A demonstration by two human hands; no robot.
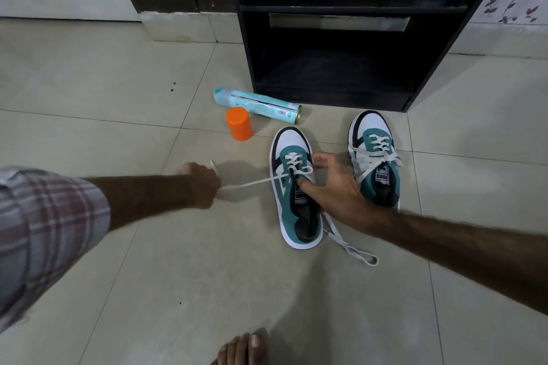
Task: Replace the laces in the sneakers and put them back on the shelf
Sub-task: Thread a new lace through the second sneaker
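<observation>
Your left hand is closed in a fist around the white lace and holds it out tight to the left. The lace runs straight from your fist to the near sneaker, which stands on the floor just to the right of that hand. Your right hand rests on this sneaker, thumb pressed down on the tongue and fingers spread over the laced part; it looks like it pins the shoe more than grabs it, but that is hard to tell. The other end of the lace lies loose on the floor behind the heel. The second sneaker stands just beside your right hand, laces in. Behind both shoes is the black shelf. A spray can and an orange cap lie near it.
</observation>
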